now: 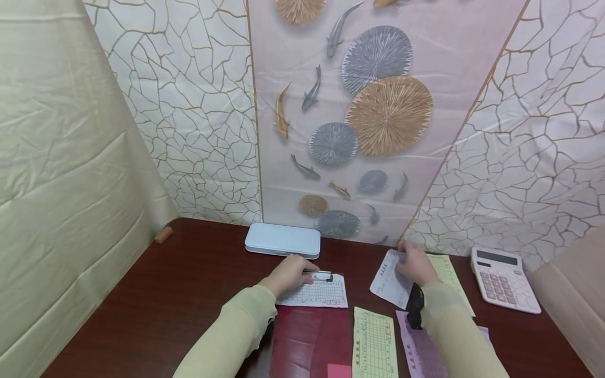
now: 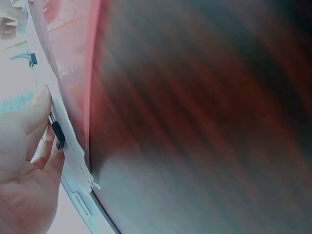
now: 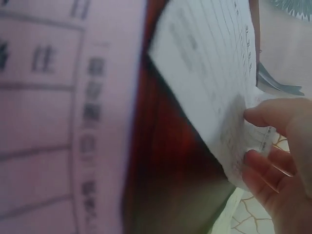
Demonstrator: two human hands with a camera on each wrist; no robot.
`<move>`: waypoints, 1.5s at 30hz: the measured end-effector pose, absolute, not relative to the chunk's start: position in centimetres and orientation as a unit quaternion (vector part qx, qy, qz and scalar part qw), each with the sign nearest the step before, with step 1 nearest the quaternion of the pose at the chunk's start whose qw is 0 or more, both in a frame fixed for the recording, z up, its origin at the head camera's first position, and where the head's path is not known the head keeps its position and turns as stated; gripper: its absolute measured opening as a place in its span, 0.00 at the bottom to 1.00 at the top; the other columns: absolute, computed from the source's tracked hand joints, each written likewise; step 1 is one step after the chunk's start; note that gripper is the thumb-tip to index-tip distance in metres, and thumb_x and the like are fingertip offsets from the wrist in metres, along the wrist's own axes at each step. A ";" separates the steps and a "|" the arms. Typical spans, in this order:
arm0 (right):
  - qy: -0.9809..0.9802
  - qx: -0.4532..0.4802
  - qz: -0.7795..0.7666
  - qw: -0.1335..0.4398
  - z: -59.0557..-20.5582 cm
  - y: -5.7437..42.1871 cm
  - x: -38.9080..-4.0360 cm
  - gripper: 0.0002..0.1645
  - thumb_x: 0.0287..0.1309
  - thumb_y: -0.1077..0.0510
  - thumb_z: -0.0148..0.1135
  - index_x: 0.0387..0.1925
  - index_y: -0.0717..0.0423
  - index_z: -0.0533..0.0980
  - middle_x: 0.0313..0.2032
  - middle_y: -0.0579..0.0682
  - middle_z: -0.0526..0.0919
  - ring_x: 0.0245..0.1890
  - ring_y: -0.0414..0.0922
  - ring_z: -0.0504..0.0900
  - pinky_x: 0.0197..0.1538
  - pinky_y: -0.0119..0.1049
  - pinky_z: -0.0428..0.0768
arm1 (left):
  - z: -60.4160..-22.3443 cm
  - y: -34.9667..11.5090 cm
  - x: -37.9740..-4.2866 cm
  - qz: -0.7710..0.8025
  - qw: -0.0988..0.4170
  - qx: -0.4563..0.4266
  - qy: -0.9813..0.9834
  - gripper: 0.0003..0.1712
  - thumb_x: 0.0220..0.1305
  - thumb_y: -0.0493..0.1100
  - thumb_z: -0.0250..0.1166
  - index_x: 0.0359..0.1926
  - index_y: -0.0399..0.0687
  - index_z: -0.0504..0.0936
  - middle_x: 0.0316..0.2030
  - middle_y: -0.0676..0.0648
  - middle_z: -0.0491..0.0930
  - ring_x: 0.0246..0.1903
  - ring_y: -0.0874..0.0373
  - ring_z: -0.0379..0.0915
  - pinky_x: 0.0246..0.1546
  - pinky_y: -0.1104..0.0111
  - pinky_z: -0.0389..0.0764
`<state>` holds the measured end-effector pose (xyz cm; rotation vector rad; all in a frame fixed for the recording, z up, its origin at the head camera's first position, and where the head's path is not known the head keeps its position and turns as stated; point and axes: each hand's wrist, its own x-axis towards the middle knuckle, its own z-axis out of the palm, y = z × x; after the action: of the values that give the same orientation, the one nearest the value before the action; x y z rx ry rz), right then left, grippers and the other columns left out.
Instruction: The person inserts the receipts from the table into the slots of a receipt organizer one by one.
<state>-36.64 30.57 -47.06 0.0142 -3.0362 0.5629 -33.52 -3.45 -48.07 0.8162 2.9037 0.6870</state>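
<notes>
Head view: two hands are working at a clip folder and a loose white slip

From where I am standing, the dark red clip folder is lying on the brown table, keeping a white printed form at its far end beneath a metal clip. A pink patch is showing low on the folder. The left hand is pinching the clip between thumb and curled fingers. Just behind it, a pale blue case is sitting closed, hiding whatever is inside.

Over to the right, the right hand is clamping thumb and fingertips on the white slip, beyond the folder's right side. A yellow-green form is lying beside the folder, and another yellow-green sheet is peeking out past the right hand. The right forearm is blocking part of a purple form. A white calculator is resting farther right; a small orange-brown block is lying at the back left corner.

The left wrist view is catching the folder almost edge-on and revealing two black clip ends, where the head view is showing one. The right wrist view is exposing the thumb and fingertips gripping the slip, with the purple form looming large and blurred alongside.
</notes>
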 end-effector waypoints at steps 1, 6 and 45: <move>-0.981 0.002 0.189 0.030 -47.1 30.6 -36.7 0.33 0.47 0.67 0.62 0.57 0.68 0.64 0.53 0.71 0.68 0.54 0.66 0.70 0.56 0.59 0.71 | -48.0 -3.4 -33.5 0.226 0.029 0.261 0.938 0.18 0.56 0.43 0.69 0.50 0.52 0.85 0.46 0.54 0.84 0.52 0.59 0.76 0.53 0.66 0.75; -0.978 -0.008 0.197 0.064 -47.4 30.9 -36.4 0.40 0.53 0.69 0.60 0.66 0.66 0.55 0.59 0.72 0.65 0.60 0.67 0.65 0.59 0.60 0.68 | -47.8 -3.3 -33.4 0.225 0.034 0.257 0.939 0.18 0.56 0.44 0.69 0.50 0.54 0.85 0.46 0.55 0.84 0.52 0.59 0.75 0.54 0.66 0.75; -0.964 0.000 0.243 0.106 -44.6 33.0 -31.8 0.13 0.63 0.60 0.58 0.41 0.69 0.78 0.32 0.59 0.82 0.27 0.47 0.74 0.29 0.39 0.72 | -47.4 -3.6 -33.2 0.224 0.026 0.275 0.935 0.18 0.56 0.43 0.69 0.50 0.52 0.85 0.46 0.54 0.84 0.51 0.58 0.76 0.52 0.67 0.77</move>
<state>-31.78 33.04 -44.59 0.0007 -2.8402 0.7163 -33.20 -3.59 -47.43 0.8486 2.8883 0.6917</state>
